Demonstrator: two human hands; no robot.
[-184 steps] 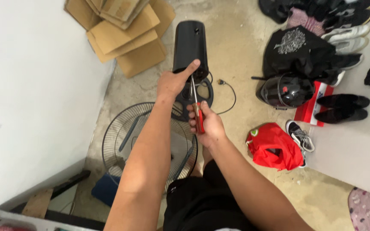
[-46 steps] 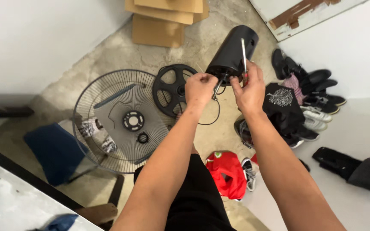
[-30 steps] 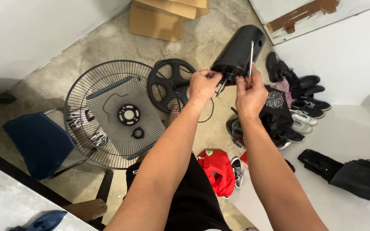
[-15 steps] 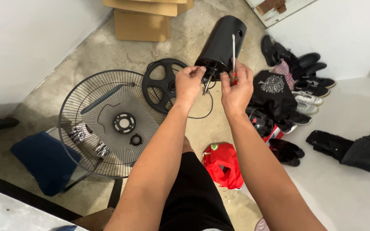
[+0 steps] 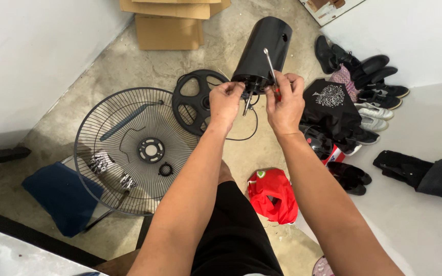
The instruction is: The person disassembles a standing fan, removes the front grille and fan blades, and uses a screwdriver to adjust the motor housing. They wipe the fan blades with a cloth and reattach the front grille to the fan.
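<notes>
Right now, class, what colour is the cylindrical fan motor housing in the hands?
Glossy black fan motor housing, seen best in the head view.

One head-worn camera looks steeply down, close over both forearms, onto a concrete floor (image 5: 78, 71) perhaps slightly tilted.

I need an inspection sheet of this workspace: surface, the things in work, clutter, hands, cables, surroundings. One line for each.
Surface: bare grey concrete floor, stained.
Job's things: black cylindrical motor housing, held up by its lower end; red-handled screwdriver with metal shaft, pointing up.
Clutter: round black wire fan guard, black spoked plastic disc, flattened brown cardboard, red cloth bag, pile of shoes, dark blue cloth.
Hands: left hand pinches at the housing's lower end; right hand grips the screwdriver.
Cables: thin black cord hangs from the housing.
Surroundings: white walls, corner of a room.
</notes>
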